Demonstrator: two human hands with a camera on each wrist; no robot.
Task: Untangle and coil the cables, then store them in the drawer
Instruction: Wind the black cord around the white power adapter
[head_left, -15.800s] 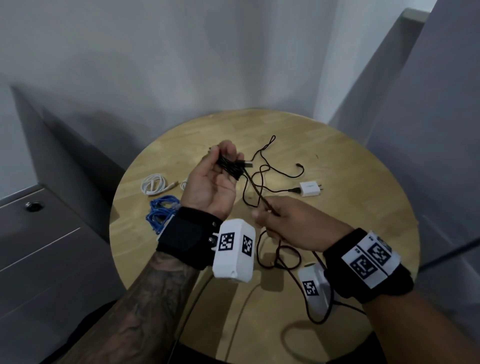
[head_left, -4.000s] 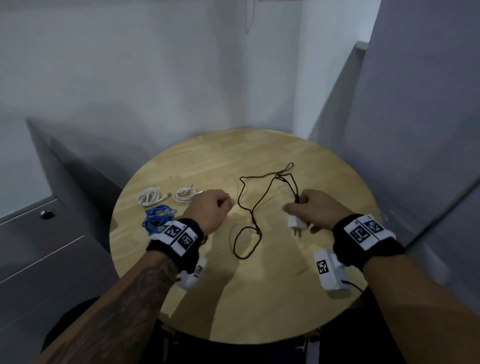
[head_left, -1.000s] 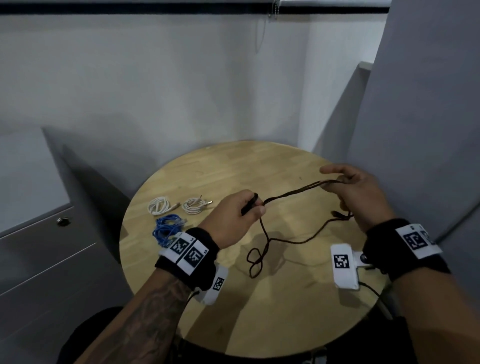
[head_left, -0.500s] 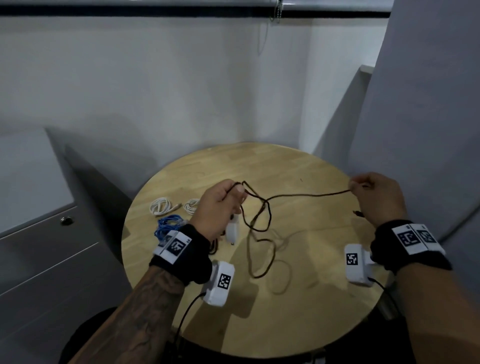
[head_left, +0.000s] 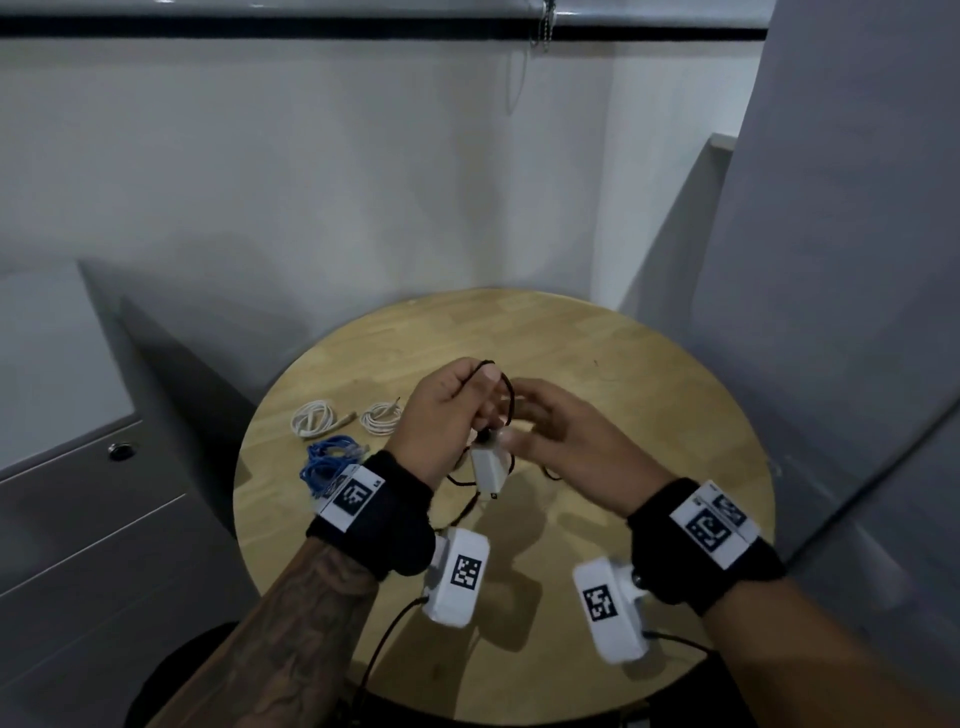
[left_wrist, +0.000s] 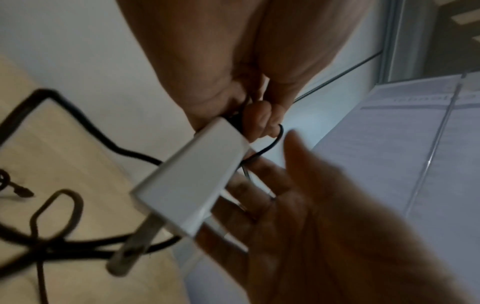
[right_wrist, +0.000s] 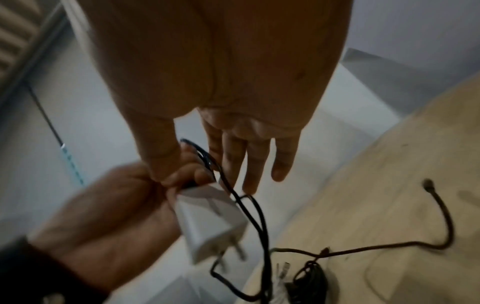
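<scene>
My left hand (head_left: 447, 410) is raised over the round table and pinches a loop of the thin black cable (head_left: 506, 400). The cable's white charger plug (head_left: 488, 467) hangs just below that grip. Slack cable (left_wrist: 78, 127) trails down onto the wood. My right hand (head_left: 550, 431) is right beside the left, fingers straight and spread. In the right wrist view the cable (right_wrist: 255, 214) runs past the right hand's fingers (right_wrist: 233, 164), and the charger (right_wrist: 207, 211) sits against the left hand (right_wrist: 109, 207). The left wrist view shows the charger (left_wrist: 192, 183) in front of the right palm (left_wrist: 311, 195).
Two coiled white cables (head_left: 311, 418) (head_left: 382, 415) and a blue cable bundle (head_left: 330, 460) lie at the left of the wooden table (head_left: 649, 415). A grey drawer cabinet (head_left: 93, 519) with a round lock (head_left: 122, 451) stands to the left. A grey panel (head_left: 857, 312) stands on the right.
My right hand, which held the cable stretched out to the right, has come in beside the left hand with straight fingers. The cable is no longer taut; the charger hangs below my left hand.
</scene>
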